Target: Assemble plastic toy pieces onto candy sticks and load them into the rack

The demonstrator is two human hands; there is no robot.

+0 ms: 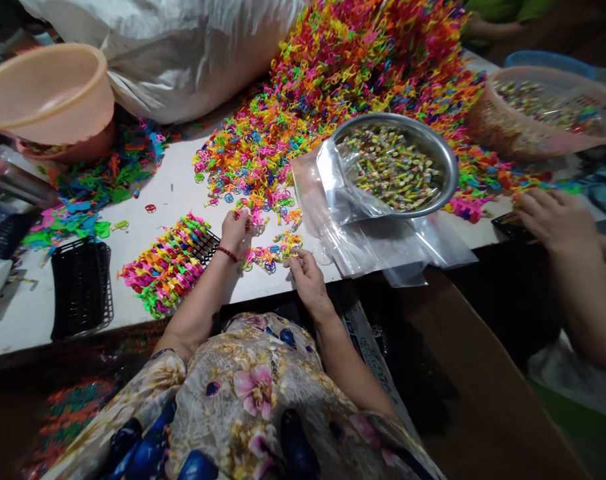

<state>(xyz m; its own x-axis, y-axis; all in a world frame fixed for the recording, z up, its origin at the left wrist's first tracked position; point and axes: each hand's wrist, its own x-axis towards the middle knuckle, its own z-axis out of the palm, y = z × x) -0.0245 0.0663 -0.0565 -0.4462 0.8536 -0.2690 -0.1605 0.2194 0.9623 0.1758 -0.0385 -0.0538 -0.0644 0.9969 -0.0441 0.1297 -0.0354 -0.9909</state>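
Observation:
My left hand (234, 233), a red bead bracelet at its wrist, is closed in a pinch at the edge of the small bright plastic pieces; what its fingertips hold is too small to make out. Closer to the table's front edge, my right hand (307, 279) has its thumb and fingers pressed together beside a small cluster of plastic pieces (270, 257). Any piece in its pinch is unclear. Left of my hands lies a black grid rack (206, 248), mostly covered by rows of colourful plastic pieces (167, 263).
A large heap of colourful pieces (363, 60) covers the back. A steel bowl (450, 177) of small wrapped items stands on clear plastic bags (353, 250). Black racks (80, 283) are stacked left, near a peach basin (47, 93). Another person's hand (555, 217) works at right.

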